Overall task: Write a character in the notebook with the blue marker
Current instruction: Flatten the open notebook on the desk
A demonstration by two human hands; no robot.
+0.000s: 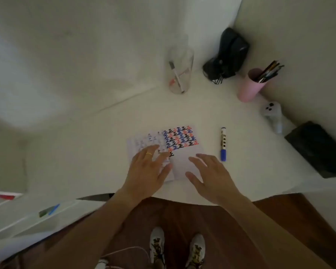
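An open notebook [184, 144] lies on the white table [109, 148], its right page filled with rows of blue, black and red characters. My left hand [149, 171] rests flat on the left page, fingers spread, a ring on one finger. Over the blank lower part of the right page sits my right hand [209, 175], fingers apart and holding nothing. The blue marker [223, 144] lies capped on the table just right of the notebook, a short way beyond my right fingertips, untouched.
A clear cup [179, 72] with markers stands behind the notebook. A black pouch [228, 55], a pink pen holder [250, 86], a white device [273, 115] and a black box [318, 148] line the right side. White shelves [27, 216] sit at lower left.
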